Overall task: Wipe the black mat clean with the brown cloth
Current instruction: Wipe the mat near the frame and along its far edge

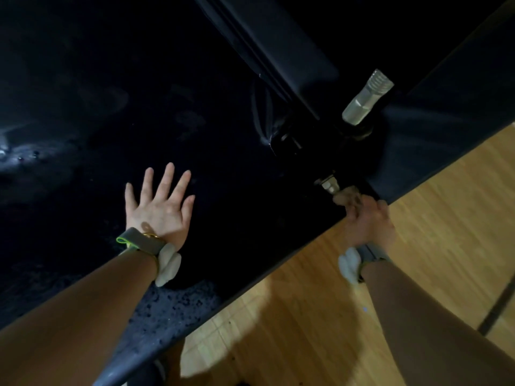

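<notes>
Two hands are out over a big black mat (223, 190). The left hand (158, 207) lies flat on the mat with all its fingers straight and spread wide, and it holds nothing. The right hand (367, 218) is at the mat's near edge, just where the mat meets the wooden floor (362, 288). It looks blurry. Its fingers are curled around a small bunch of brown cloth (348, 199) (only a bit of the cloth pokes out past the fingers, so its full shape is hard to tell). The cloth sits on the mat right beside a little silver metal piece (328, 185).

Each wrist wears a grey band (142, 240) with a pale puffy thing on it. The mat looks shiny and dark, with faint smudgy marks on its left part and tiny speckles near the left arm. Farther back on the mat stands a black frame (289, 135) with a silver ribbed peg (365, 98) sticking up beside it.
</notes>
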A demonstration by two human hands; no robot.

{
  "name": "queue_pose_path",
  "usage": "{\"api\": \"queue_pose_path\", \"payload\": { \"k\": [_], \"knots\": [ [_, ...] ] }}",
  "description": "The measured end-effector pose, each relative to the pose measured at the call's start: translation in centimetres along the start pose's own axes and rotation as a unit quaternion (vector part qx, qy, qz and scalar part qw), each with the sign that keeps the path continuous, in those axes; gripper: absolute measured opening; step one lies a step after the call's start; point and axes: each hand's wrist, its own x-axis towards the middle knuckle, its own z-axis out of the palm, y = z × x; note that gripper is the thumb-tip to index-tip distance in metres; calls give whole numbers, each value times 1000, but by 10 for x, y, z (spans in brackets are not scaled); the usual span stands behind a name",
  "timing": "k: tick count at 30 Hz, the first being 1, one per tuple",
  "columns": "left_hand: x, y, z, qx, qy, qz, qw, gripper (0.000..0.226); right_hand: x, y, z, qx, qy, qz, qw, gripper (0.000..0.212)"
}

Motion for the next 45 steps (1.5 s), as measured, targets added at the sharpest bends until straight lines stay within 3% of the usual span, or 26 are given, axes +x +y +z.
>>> {"api": "queue_pose_path", "payload": {
  "k": [2, 5, 7, 10, 12, 14, 18, 22, 24, 26, 28, 30, 32, 34, 36, 37, 39, 42, 45],
  "knots": [
    [0, 1, -1, -2, 1, 2, 1000, 55, -8, -9, 3, 47, 9, 71, 996, 30],
    [1, 1, -4, 6, -12, 3, 1000, 55, -34, -38, -4, 104, -16, 64, 992, 32],
    [2, 0, -7, 14, -28, 1, 1000, 54, -73, -67, -7, 100, -68, -19, 992, 32],
    [7, -9, -18, -10, -72, -1, 997, 53, -144, -114, -2, 82, -123, -220, 964, 33],
    [0, -29, -28, -66, -76, 1, 995, 51, -154, -128, 1, 81, -145, -252, 953, 33],
    [-15, -41, -25, -112, -57, -10, 992, 51, -126, -113, 4, 53, -131, -214, 967, 32],
    [-62, -78, -13, -83, 58, -95, 990, 58, -76, -91, 4, 72, -71, -87, 991, 39],
    [-82, -101, 3, -40, 33, -124, 991, 65, -86, -108, 7, 95, -55, -54, 992, 37],
    [-85, -100, 11, -25, 34, -122, 992, 63, -111, -124, 8, 65, -37, -125, 989, 22],
    [-85, -101, 14, -15, 44, -123, 991, 59, -155, -150, 7, 46, -79, -246, 965, 14],
    [-84, -103, 14, -17, 44, -123, 991, 59, -198, -171, 7, 64, -142, -330, 931, 20],
    [-81, -102, 14, -25, 41, -113, 992, 62, -205, -175, 9, 68, -153, -371, 914, 24],
    [-81, -103, 15, -32, 42, -109, 993, 62, -174, -166, 14, 52, -136, -338, 930, 25],
    [-81, -103, 17, -32, 44, -108, 993, 61, -126, -152, 16, 52, -61, -239, 968, 31],
    [-82, -102, 17, -25, 49, -107, 993, 60, -101, -141, 12, 55, -43, -144, 987, 35],
    [-82, -102, 17, -24, 51, -106, 993, 59, -104, -142, 11, 50, -37, -141, 988, 34],
    [-82, -101, 16, -20, 58, -106, 992, 59, -131, -155, 13, 17, -9, -232, 973, 27],
    [-84, -99, 17, -13, 59, -110, 992, 58, -197, -177, 16, 34, -116, -369, 922, 25],
    [-84, -99, 15, -19, 55, -107, 992, 58, -200, -189, 19, 48, -166, -385, 906, 22]
  ]
}}
